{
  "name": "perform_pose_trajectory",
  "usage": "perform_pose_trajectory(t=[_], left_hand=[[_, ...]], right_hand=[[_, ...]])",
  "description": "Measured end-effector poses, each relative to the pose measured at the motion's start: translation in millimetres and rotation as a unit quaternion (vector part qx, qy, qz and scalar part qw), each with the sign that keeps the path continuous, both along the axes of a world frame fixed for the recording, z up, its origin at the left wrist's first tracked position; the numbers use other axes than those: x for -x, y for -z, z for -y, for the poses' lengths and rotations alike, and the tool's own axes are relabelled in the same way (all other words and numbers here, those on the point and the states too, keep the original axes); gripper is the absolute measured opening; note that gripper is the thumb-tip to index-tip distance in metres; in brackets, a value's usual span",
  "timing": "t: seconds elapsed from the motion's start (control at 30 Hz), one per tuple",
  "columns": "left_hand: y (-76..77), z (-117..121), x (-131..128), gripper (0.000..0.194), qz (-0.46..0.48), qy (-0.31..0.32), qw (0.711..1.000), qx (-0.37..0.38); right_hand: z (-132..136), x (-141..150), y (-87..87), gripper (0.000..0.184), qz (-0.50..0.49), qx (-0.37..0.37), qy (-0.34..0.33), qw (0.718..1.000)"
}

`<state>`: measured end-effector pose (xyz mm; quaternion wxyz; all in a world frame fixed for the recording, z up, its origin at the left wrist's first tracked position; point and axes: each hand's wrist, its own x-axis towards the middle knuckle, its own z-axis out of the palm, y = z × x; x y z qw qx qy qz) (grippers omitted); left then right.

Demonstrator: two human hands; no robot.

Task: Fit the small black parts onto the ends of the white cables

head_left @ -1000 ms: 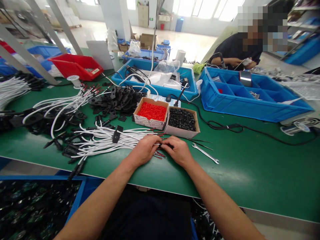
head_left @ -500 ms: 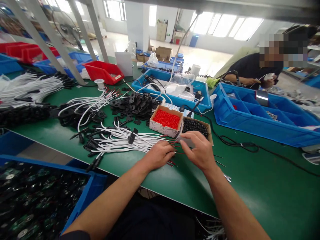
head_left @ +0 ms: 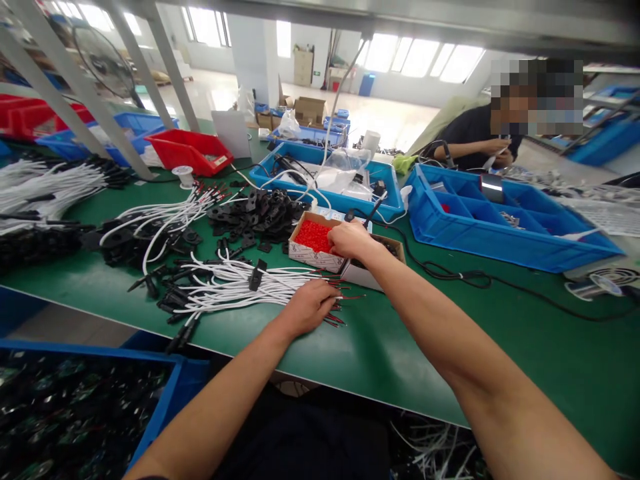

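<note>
My left hand (head_left: 311, 305) rests on the stripped ends of a bundle of white cables (head_left: 240, 288), its fingers closed on one cable whose thin red and black wires (head_left: 355, 297) stick out to the right. My right hand (head_left: 350, 239) is at the right side of a small cardboard box of red caps (head_left: 313, 235). Its fingers are bent together and dip among the caps; whatever they pinch is hidden. Behind my right wrist stands a second box of black parts (head_left: 393, 247), partly covered by the arm.
Black plastic brackets (head_left: 260, 213) lie heaped behind the cables. A blue tray (head_left: 390, 208) and a divided blue bin (head_left: 520, 243) stand farther back. A black cord (head_left: 470, 277) crosses the green table (head_left: 440, 373). A co-worker (head_left: 470, 133) sits opposite; a blue crate (head_left: 165, 400) is lower left.
My right hand has moved from beside the left hand, up and away to the red caps' box. The left hand stays on the cable ends. The view has shifted slightly to the right.
</note>
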<state>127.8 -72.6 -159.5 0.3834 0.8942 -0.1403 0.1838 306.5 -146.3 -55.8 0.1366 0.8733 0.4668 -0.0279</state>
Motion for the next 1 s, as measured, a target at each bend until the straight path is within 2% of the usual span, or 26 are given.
perform_pose_trajectory(t=[0.4,0.43,0.5,0.53,0.6,0.7,0.83,1.0], left_hand=[[-4.9,-1.0,-0.5,0.016,0.011,-0.004,1.000,-0.020],[-5.7,-0.8,0.1,0.016,0.010,-0.005,1.000,-0.016],[-7.1,-0.1,1.5,0.015,0.005,-0.011,1.000,0.004],[-7.8,0.4,2.1,0.015,0.002,-0.018,1.000,0.020],[-9.3,1.7,3.0,0.015,-0.001,-0.035,0.998,0.057],[-11.4,3.8,2.9,0.015,0.006,-0.058,0.993,0.107],[-13.6,6.2,1.6,0.015,0.029,-0.079,0.988,0.129],[-13.1,8.3,1.4,0.014,0.040,-0.084,0.990,0.103]], right_hand=[[7.8,-11.2,11.2,0.023,0.018,-0.095,-0.020,0.995],[9.1,-10.0,10.4,0.023,0.017,-0.121,-0.013,0.992],[15.1,-4.3,7.1,0.024,0.003,-0.220,-0.006,0.976],[20.2,0.5,4.9,0.024,-0.011,-0.288,-0.009,0.957],[35.2,14.1,1.4,0.021,-0.046,-0.424,-0.012,0.904],[66.0,41.4,4.5,0.015,-0.101,-0.553,0.024,0.827],[108.1,76.8,31.6,0.013,-0.185,-0.643,0.088,0.738],[130.3,99.5,77.2,0.016,-0.310,-0.667,0.153,0.661]])
